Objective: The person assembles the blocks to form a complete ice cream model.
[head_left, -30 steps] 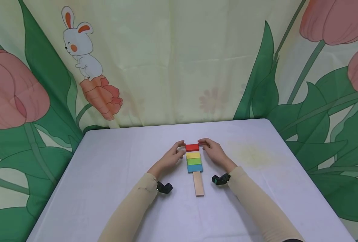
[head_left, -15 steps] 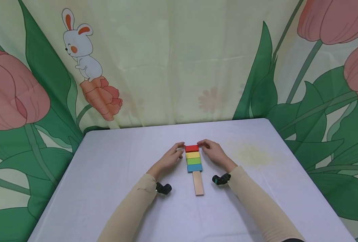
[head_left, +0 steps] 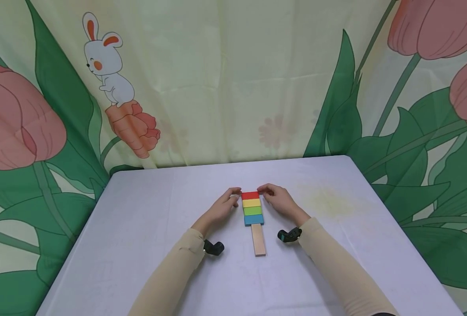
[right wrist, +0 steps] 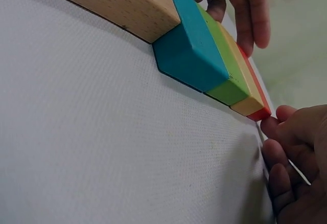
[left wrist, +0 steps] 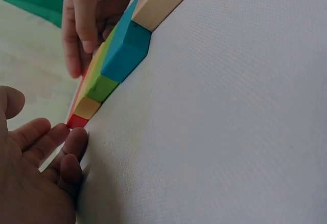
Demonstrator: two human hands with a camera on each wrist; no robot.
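Red (head_left: pixel 250 195), yellow (head_left: pixel 251 203), green (head_left: pixel 252 210) and blue (head_left: pixel 253 219) blocks lie flat in a column, long sides touching. A bare wooden block (head_left: pixel 258 240) extends lengthwise from the blue one toward the person. At the red block's left end is my left hand (head_left: pixel 220 206), fingertips against it and fingers loosely extended. My right hand (head_left: pixel 281 200) touches the opposite end with its fingertips, the fingers slightly bent. Both wrist views show the red block's end (left wrist: pixel 77 121) at the fingertips, with neither hand wrapped around it.
A white cloth (head_left: pixel 138 245) covers the table under the blocks. Behind the far edge hangs a curtain (head_left: pixel 233 87) printed with tulips and a rabbit. Each wrist wears a black camera mount (head_left: pixel 213 248).
Between both hands, the red block has slid toward the person, and the gap that separated it from the yellow block has closed. The other blocks look unmoved.
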